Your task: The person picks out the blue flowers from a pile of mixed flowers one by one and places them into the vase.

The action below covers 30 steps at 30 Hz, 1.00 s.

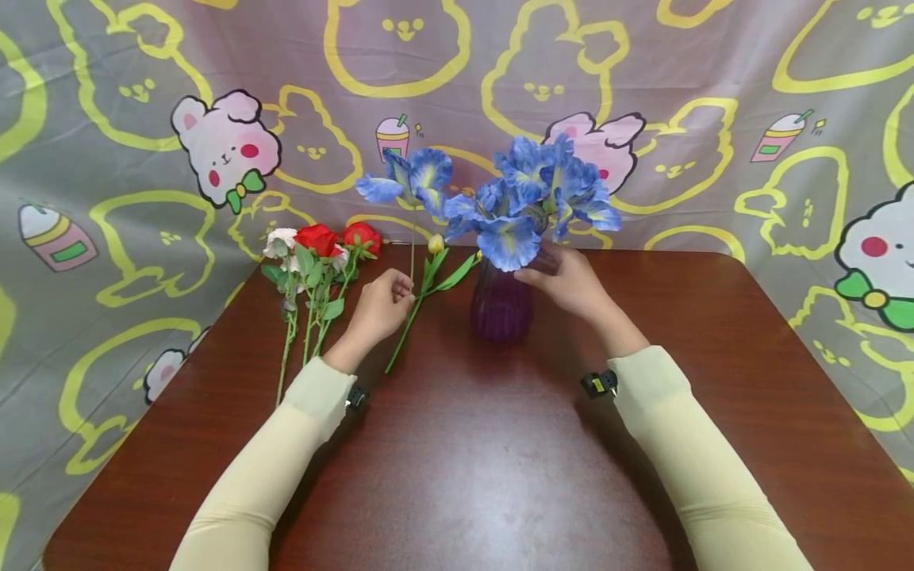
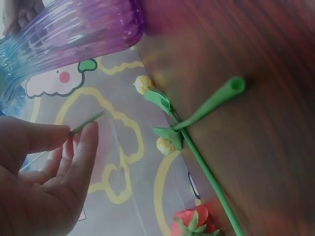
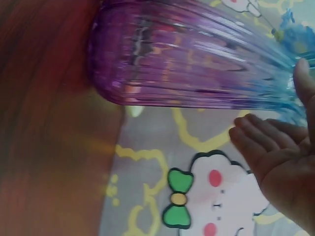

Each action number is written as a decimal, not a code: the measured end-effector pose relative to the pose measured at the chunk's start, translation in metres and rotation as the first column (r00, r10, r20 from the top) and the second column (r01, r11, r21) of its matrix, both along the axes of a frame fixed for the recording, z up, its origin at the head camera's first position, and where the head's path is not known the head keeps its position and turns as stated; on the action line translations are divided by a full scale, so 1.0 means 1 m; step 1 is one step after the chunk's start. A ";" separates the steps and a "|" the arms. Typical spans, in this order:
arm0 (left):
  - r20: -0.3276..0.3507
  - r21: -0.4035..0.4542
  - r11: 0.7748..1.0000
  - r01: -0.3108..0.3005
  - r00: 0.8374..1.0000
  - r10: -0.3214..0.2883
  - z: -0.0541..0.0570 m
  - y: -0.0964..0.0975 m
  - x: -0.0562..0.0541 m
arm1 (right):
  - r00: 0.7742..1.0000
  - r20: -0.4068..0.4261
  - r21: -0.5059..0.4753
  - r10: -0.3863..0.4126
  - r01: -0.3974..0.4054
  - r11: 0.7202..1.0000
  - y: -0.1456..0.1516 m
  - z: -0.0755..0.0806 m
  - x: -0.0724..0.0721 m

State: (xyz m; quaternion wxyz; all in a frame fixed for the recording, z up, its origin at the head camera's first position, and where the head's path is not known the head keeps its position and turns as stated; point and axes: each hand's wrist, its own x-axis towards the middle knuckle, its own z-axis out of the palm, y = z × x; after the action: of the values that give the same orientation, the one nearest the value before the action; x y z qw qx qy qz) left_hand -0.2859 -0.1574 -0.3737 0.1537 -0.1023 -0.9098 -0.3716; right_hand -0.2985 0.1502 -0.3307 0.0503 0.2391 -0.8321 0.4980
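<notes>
Between thumb and fingertips, my left hand point(image 1: 385, 303) pinches the thin green stem point(image 2: 87, 123) of a blue iris point(image 1: 414, 181), held upright left of the vase. The stem's lower tip pokes just past the fingers in the left wrist view. A ribbed glass vase point(image 1: 502, 305), purple at the base and bluish toward the neck, stands on the table with several blue irises point(image 1: 531, 198) in it. At the vase's neck is my right hand point(image 1: 571, 284), its thumb near the glass and its fingers fairly straight in the right wrist view; contact is unclear there.
Yellow-budded tulips point(image 1: 421, 301) with green stems lie between the left hand and the vase. Farther left, red roses point(image 1: 316, 239) and pale flowers point(image 1: 280, 243) lie on the brown table point(image 1: 485, 476). A patterned cloth point(image 1: 457, 47) hangs around the table's back and sides.
</notes>
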 end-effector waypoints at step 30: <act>-0.381 0.145 0.969 0.200 0.915 -0.132 0.024 0.045 0.026 | 0.982 -0.190 0.129 0.020 0.005 0.992 -0.010 0.049 0.069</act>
State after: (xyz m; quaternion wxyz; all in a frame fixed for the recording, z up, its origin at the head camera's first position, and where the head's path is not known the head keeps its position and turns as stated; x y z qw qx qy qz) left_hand -0.2599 -0.1121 -0.3499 0.2979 -0.2331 -0.8152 -0.4385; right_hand -0.2292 0.1401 -0.2821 0.1127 0.2915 -0.8529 0.4181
